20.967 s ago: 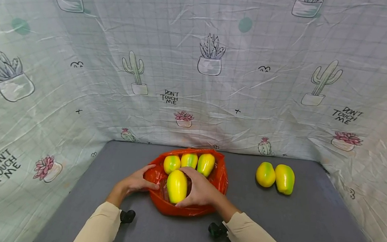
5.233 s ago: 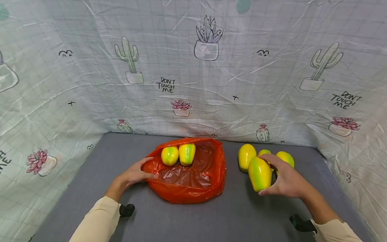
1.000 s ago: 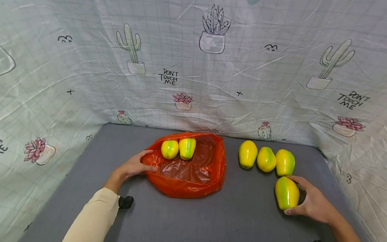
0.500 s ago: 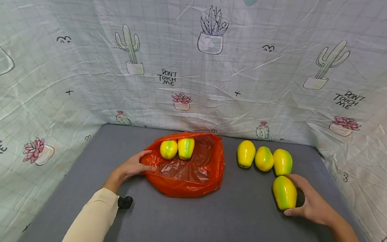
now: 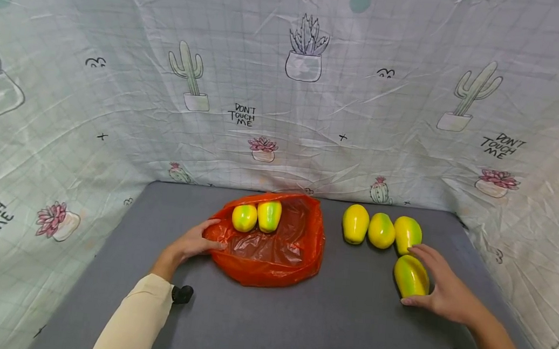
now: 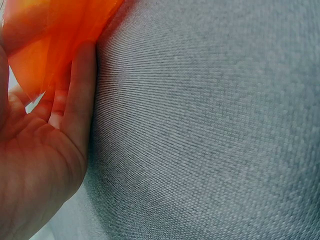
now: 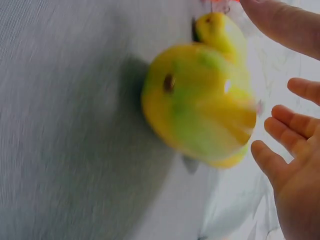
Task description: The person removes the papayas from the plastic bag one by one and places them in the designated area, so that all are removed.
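Observation:
My left hand (image 5: 193, 243) grips the left rim of a red plastic bag (image 5: 262, 275), thumb inside and fingers outside. In the left wrist view the thin bag (image 6: 60, 30) lies over the fingers. Two glossy yellow-green mangoes (image 5: 244, 218) sit at the back inside the bag. On the right, my right hand (image 5: 448, 292) is spread around a single mango (image 5: 409, 278) lying on the table. The right wrist view shows its fingers straight and apart from that mango (image 7: 185, 110).
Three more mangoes stand in a row at the back right: a left one (image 5: 355, 224), a middle one (image 5: 381, 231) and a right one (image 5: 407, 235). The grey tabletop (image 5: 298, 327) ends at a cactus-print sheet (image 5: 302, 133) behind and at both sides.
Since 21 seconds ago, two mangoes have left the bag for the table at right. In the last half second my right fingers have loosened from the front mango. My left hand keeps its place.

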### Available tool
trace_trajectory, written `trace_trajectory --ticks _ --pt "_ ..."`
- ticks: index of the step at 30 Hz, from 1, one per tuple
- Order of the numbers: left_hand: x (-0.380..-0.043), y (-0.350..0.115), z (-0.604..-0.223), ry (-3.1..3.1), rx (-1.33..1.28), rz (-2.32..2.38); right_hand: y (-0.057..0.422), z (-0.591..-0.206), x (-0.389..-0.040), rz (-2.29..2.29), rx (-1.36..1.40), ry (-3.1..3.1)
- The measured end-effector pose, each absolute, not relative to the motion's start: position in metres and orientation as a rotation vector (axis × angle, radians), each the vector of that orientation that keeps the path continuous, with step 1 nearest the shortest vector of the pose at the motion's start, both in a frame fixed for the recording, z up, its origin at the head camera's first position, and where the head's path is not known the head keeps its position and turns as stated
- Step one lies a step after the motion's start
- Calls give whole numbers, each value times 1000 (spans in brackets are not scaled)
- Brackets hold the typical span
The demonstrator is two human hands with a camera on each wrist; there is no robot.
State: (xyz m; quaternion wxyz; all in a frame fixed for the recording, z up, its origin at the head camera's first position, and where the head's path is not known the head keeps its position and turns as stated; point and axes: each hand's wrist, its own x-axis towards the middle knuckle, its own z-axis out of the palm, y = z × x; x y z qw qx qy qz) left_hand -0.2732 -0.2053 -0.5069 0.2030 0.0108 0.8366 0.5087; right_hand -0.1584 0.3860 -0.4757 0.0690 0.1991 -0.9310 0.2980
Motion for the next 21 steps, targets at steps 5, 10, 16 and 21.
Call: trace_trajectory --ticks 5,10,16,21 --pt "-274 -205 -507 2342 24 1411 368 -474 -161 899 669 -2746" --pt "-273 -205 -508 2330 20 1424 348 -471 -166 952 701 -2754" --pt "-276 -206 -512 2327 32 1430 323 -472 -178 1129 760 -2739" --pt "-277 -207 -514 2343 39 1422 304 -474 -188 1245 768 -2745"
